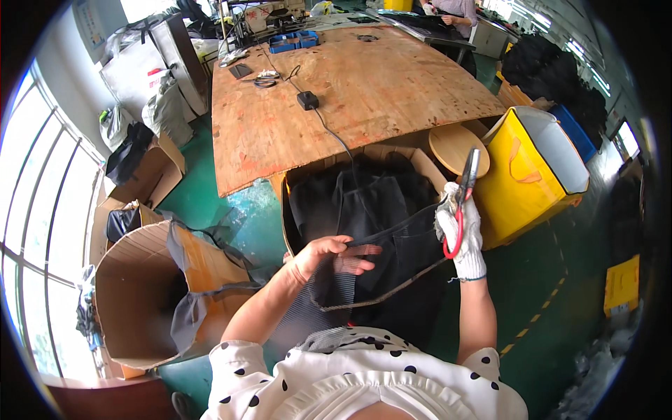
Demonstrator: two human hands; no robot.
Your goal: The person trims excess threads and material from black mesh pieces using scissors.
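A piece of black fabric with a see-through mesh part and a bound edge (413,241) hangs between my hands. My bare left hand (329,257) is at its left end, fingers stretched out and apart, some of them showing through the mesh. In a white knitted glove, my right hand (467,241) grips the fabric's upper right corner. That same hand holds red-handled scissors (460,217), their grey blades pointing up and away from me. Just beyond the fabric, a cardboard box (413,155) is filled with black cloth pieces (322,199).
A wooden worktable (364,87) bears a black adapter (307,101) with its cord and a blue tray (294,42). Right of the box stand a round wooden board (458,149) and a yellow insulated bag (528,175). An open carton (129,294) is at left. Another person (458,14) sits far back.
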